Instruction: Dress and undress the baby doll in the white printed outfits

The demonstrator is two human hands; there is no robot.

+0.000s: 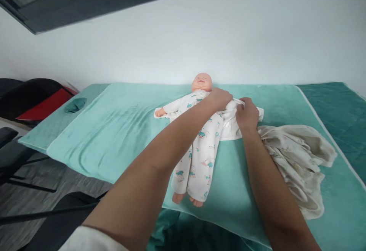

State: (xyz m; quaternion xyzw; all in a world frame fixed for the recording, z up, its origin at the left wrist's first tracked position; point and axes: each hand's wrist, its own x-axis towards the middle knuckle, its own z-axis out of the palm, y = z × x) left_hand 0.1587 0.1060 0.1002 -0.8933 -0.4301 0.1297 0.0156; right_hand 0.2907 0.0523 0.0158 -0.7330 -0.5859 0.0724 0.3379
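Note:
A baby doll [203, 148] lies on its back, dressed in white clothes with a teal print. Beneath it a plain white baby shirt [231, 127] is spread out, showing at both sides. My left hand [220, 98] is closed at the doll's shoulder on the picture's right side, gripping the white shirt; its fingertips are partly hidden. My right hand [247, 114] pinches the shirt's edge with thumb and fingers, and the cloth is stretched between both hands. The doll's arm on that side is hidden. Its other arm lies out to the left.
The doll rests on a bed with a teal cover [114, 129], against a white wall [183, 37]. A crumpled cream cloth [300, 159] lies right of my right forearm. Black chairs [37, 98] stand at the left, and a dark cabinet [114, 3] hangs overhead.

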